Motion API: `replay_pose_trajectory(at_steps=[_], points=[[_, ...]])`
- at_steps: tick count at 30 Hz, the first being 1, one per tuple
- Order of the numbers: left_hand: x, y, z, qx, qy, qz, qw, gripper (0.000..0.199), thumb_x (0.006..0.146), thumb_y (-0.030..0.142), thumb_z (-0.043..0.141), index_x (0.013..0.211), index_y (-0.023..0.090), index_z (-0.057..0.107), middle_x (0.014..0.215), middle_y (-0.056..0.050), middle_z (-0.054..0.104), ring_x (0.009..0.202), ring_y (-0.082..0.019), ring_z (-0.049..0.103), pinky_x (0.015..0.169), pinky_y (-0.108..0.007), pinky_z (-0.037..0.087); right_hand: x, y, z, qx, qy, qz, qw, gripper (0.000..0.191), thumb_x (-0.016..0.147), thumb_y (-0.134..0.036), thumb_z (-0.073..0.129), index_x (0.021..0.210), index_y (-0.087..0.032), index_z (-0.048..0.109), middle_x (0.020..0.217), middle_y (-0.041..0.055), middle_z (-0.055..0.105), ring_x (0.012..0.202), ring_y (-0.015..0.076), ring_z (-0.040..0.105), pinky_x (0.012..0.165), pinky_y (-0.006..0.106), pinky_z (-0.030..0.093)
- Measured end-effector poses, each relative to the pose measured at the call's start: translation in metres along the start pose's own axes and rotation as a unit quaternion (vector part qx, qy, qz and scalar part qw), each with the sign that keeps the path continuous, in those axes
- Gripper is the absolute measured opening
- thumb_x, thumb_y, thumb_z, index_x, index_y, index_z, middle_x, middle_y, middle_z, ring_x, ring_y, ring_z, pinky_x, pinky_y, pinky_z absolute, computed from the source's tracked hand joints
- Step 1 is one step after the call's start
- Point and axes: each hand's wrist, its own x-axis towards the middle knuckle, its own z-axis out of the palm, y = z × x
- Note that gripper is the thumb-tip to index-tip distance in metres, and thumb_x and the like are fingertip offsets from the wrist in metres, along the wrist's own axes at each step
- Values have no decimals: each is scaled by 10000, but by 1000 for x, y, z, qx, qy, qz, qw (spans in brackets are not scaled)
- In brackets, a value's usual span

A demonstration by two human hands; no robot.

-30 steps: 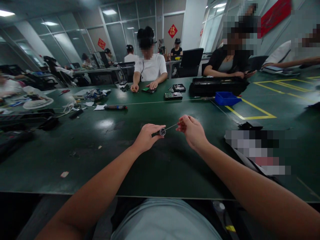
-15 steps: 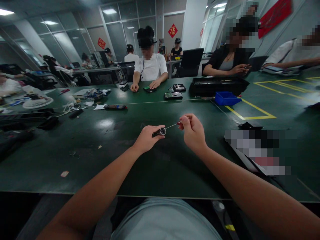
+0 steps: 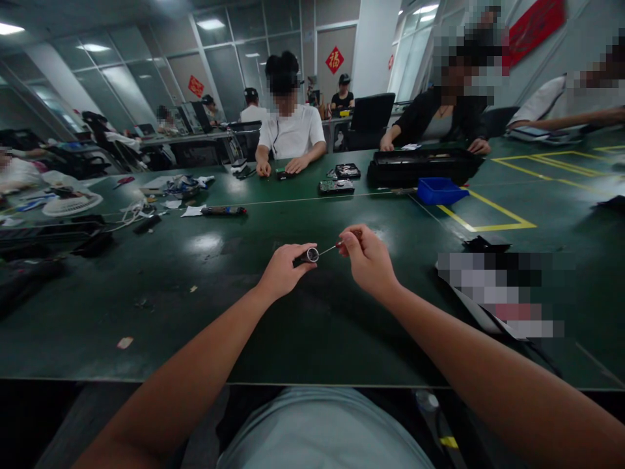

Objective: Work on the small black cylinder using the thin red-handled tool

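Note:
Just above the green table (image 3: pixel 293 339), my left hand (image 3: pixel 280 270) is closed around a short dark cylinder (image 3: pixel 312 255) with a pale round rim. The rim faces me and to the right; what lies inside it is too small to make out. My right hand (image 3: pixel 368 257) grips the reddish handle of a screwdriver (image 3: pixel 328 250). Its thin metal shaft points left, and the tip meets the cylinder's rim or sits just inside; I cannot tell which. Most of the handle is hidden by my fingers.
A blue bin (image 3: pixel 442 191) and a long black housing (image 3: pixel 424 168) stand at the back right. Opposite me a person (image 3: pixel 290 130) handles a small part near hard drives (image 3: pixel 336 187). A marker-like tool (image 3: pixel 224 211) lies left, a blurred-out sheet (image 3: pixel 488 293) right.
Both hands, with the cylinder and screwdriver, appear slightly further left, partly as the view shifted. The screwdriver has tilted a little. The co-worker in black has lowered both hands to the black housing.

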Motion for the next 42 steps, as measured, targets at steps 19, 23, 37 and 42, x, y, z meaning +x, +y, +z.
replay_pose_trajectory(at_steps=[19, 23, 37, 42], points=[[0, 1, 0, -5, 3, 2, 1000, 434, 857, 275, 716, 1282, 272, 628, 1192, -33, 691, 1096, -227, 597, 993, -412, 431, -3, -2, -1, -29, 21, -34, 999, 175, 995, -347, 434, 965, -223, 555, 758, 15, 664, 697, 173, 641, 662, 317, 458], [0, 1, 0, -5, 1, -2, 1000, 428, 855, 266, 718, 1274, 268, 634, 1199, -32, 691, 1108, -226, 598, 1000, -408, 430, -2, -3, 0, -42, -3, -41, 998, 179, 992, -343, 434, 945, -220, 556, 746, 18, 659, 692, 176, 640, 667, 321, 454], [0, -1, 2, 5, -11, -5, 1000, 427, 855, 261, 711, 1276, 267, 637, 1207, -40, 683, 1097, -229, 593, 989, -411, 430, -2, 3, 4, -11, -16, -2, 1000, 206, 988, -377, 430, 952, -225, 564, 766, 27, 668, 720, 191, 647, 700, 342, 472], [0, -3, 3, 7, -16, -11, 1000, 445, 856, 260, 710, 1293, 270, 626, 1196, -37, 683, 1083, -224, 591, 972, -398, 435, -2, 1, 2, -40, -1, -12, 999, 195, 986, -363, 440, 947, -222, 568, 753, 27, 665, 697, 187, 636, 689, 338, 461]])
